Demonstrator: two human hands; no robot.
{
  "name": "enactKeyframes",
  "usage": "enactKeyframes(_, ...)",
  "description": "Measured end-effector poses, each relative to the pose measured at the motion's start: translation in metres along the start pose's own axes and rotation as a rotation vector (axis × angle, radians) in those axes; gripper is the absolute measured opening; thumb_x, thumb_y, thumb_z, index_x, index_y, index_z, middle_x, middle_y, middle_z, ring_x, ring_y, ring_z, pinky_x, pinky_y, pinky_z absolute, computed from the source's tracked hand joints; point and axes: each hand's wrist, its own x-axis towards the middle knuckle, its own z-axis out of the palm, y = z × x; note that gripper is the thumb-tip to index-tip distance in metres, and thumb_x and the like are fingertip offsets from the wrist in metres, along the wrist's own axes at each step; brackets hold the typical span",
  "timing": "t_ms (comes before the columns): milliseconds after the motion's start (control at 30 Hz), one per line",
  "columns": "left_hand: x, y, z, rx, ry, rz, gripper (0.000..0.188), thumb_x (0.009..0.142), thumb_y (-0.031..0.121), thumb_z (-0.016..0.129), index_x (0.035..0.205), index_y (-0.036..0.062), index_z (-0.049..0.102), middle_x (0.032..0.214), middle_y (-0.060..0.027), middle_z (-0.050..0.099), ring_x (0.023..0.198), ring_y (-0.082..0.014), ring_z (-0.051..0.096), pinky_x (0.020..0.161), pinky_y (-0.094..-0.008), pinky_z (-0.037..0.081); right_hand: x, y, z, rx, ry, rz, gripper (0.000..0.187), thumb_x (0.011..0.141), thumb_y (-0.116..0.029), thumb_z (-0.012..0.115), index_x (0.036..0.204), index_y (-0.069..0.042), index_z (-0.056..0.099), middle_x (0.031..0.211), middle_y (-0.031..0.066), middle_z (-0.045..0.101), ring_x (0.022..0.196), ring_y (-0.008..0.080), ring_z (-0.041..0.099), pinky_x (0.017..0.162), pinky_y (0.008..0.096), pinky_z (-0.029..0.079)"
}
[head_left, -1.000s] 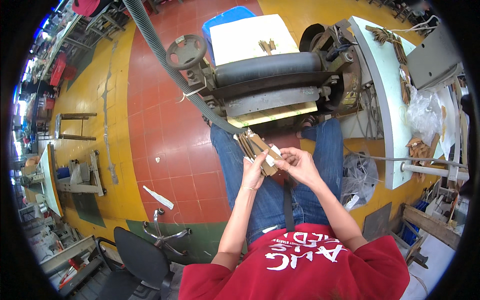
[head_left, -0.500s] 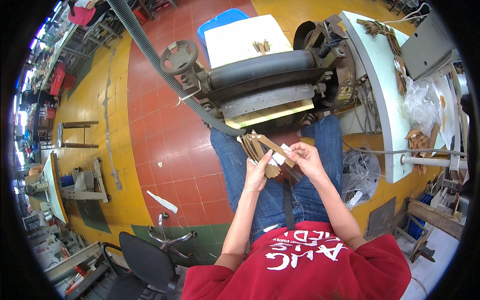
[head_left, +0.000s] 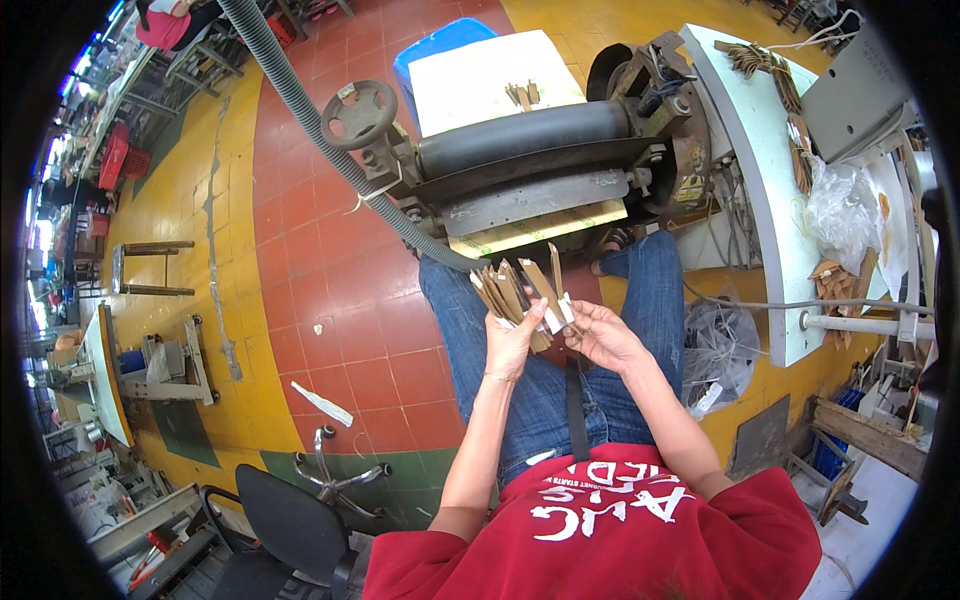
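Observation:
Above my lap, my left hand (head_left: 512, 342) is closed around a fanned bundle of narrow brown strips (head_left: 494, 293), probably leather, with small white tabs on them. One broader strip (head_left: 541, 283) leans out of the bundle near my left thumb. My right hand (head_left: 606, 340) is just beside it, thumb and fingers pinching a slim brown strip (head_left: 556, 270) that stands nearly upright. White pieces (head_left: 557, 316) show between the two hands. My fingers hide the lower ends of the strips.
A roller machine (head_left: 525, 138) with a handwheel (head_left: 358, 115) stands ahead of my knees. A grey hose (head_left: 290, 95) slants down to it. On the right, a pale table (head_left: 745, 150) bears brown strips and clear plastic (head_left: 842, 205). A black chair (head_left: 285, 535) is behind left.
My right hand has moved slightly down and left. The strip slanting between my hands has given way to one broader strip by my left thumb and a slim upright one at my right fingers.

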Motion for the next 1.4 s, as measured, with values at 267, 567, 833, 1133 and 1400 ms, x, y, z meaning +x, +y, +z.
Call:
enactKeyframes(267,0.005,0.007,-0.023,0.124,0.176,0.065,0.027,0.081,0.008,0.071,0.102,0.0017,0.055,0.082,-0.0041,0.062,0.065,-0.0118,0.061,0.057,-0.0258,0.053,0.007,-0.03,-0.003,-0.511,0.374,-0.316,0.016,0.091,-0.015,0.06,0.102,-0.005,0.063,0.085,0.0018,0.066,0.067,0.0075,0.06,0.057,0.0191,0.044)
enactKeyframes(567,0.004,0.011,-0.039,0.086,0.199,0.065,0.031,0.08,0.008,0.073,0.103,0.0017,0.053,0.083,-0.0041,0.06,0.068,-0.0127,0.06,0.058,-0.0274,0.053,0.079,-0.079,0.017,-0.465,0.544,-0.431,0.031,0.089,-0.015,0.063,0.111,0.006,0.057,0.093,0.0102,0.064,0.077,0.014,0.065,0.07,0.0238,0.053)
enactKeyframes(833,-0.001,0.002,-0.022,0.08,0.151,-0.018,0.032,0.08,0.011,0.073,0.105,0.0036,0.053,0.086,-0.0034,0.061,0.069,-0.0117,0.061,0.059,-0.0265,0.054,0.064,-0.068,0.037,-1.358,0.738,-0.878,0.065,0.079,-0.025,0.072,0.129,0.005,0.045,0.12,0.0259,0.055,0.11,0.0256,0.057,0.09,0.0308,0.046)
enactKeyframes(1133,0.009,0.006,-0.007,0.064,0.047,0.032,0.026,0.082,0.01,0.071,0.102,0.0025,0.055,0.083,-0.0034,0.061,0.067,-0.0113,0.06,0.058,-0.0255,0.053,-0.009,-0.006,0.023,-0.634,0.125,-0.253,0.026,0.088,-0.017,0.065,0.105,0.003,0.065,0.083,0.0033,0.067,0.072,0.007,0.06,0.068,0.0228,0.048)
enactKeyframes(1400,0.002,0.009,-0.002,0.101,0.029,0.016,0.022,0.081,0.008,0.072,0.097,0.0018,0.057,0.083,-0.0038,0.062,0.069,-0.0114,0.061,0.06,-0.0256,0.053,-0.005,-0.017,0.026,-0.749,0.086,-0.272,0.017,0.088,-0.014,0.064,0.097,0.001,0.067,0.079,0.0031,0.066,0.07,0.007,0.058,0.066,0.0217,0.047)
